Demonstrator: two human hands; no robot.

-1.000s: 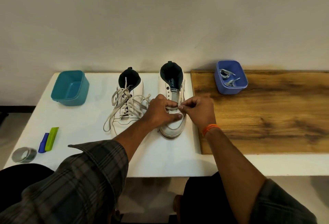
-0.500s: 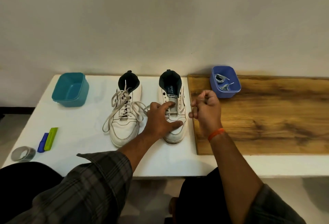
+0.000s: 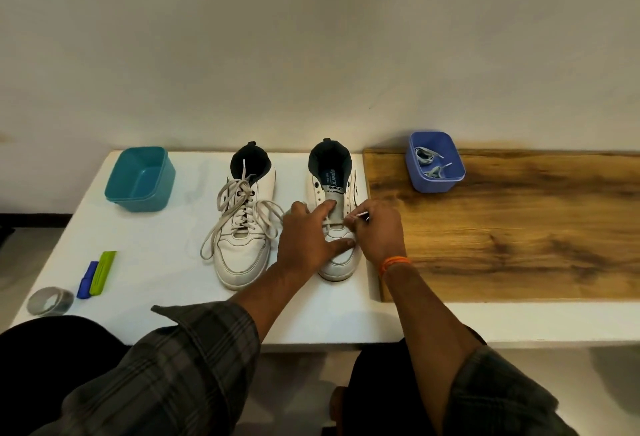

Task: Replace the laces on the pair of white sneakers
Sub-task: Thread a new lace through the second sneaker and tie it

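Two white sneakers stand side by side on the white table [image 3: 166, 262], toes toward me. The left sneaker [image 3: 242, 245] is laced with a loose cream lace [image 3: 221, 224]. The right sneaker [image 3: 332, 189] has most eyelets bare, with one lace pass low on the tongue. My left hand [image 3: 308, 238] rests on the right sneaker, index finger stretched onto the tongue and thumb across the toe. My right hand [image 3: 377, 231] sits against the shoe's right side and pinches a white lace tip [image 3: 362, 215].
A teal tub [image 3: 140, 179] stands at the back left. A blue tub [image 3: 434, 162] with grey laces sits on the wooden board [image 3: 519, 227] to the right. A green and blue marker pair [image 3: 97, 274] and a tape roll [image 3: 50, 300] lie at the table's left front.
My right hand pulled away to the right of the shoe, then came back against it, now pinching the lace tip. My left hand stayed on the right sneaker, its index finger stretched up the tongue.
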